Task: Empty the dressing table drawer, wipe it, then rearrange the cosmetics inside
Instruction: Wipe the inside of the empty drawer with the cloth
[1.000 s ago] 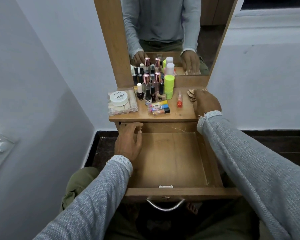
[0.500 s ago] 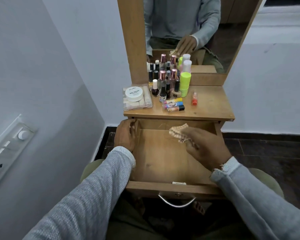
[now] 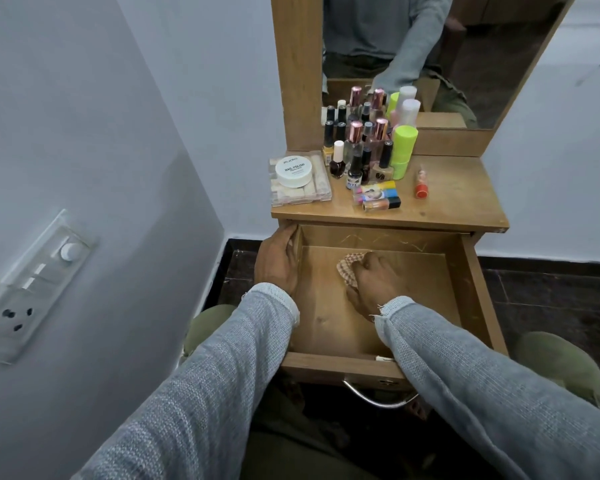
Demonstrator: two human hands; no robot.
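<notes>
While the pulled-out drawer (image 3: pixel 471 306) of a wooden dressing table stands emptied, a person in a grey knit sweater wipes its bare floor. Above it a tall mirror (image 3: pixel 430 46) rises at the back of the surface (image 3: pixel 465 202), where the cosmetics (image 3: pixel 371 150) wait in a crowded group, well clear of the drawer. They include upright nail-polish bottles, a lime-green container (image 3: pixel 403 147), a clear case (image 3: pixel 300 180) topped by a white jar labelled nail polish, several small tubes lying flat, and a small red-capped bottle (image 3: pixel 421 185) apart to the right. A switch panel (image 3: pixel 32 285) is mounted on the wall at left. Of the two hands, the left hand (image 3: pixel 278 261) grips the drawer's left wall, fingers curled over its edge, apparently to steady it. The right hand (image 3: pixel 374 282) presses a checked cloth (image 3: pixel 349 270) against the drawer floor near the back, fingers bunched around it. Judging by the scene, emptying appears done and wiping is under way at the rear; the front of the drawer floor likely remains to be wiped, and returning the cosmetics has not begun.
</notes>
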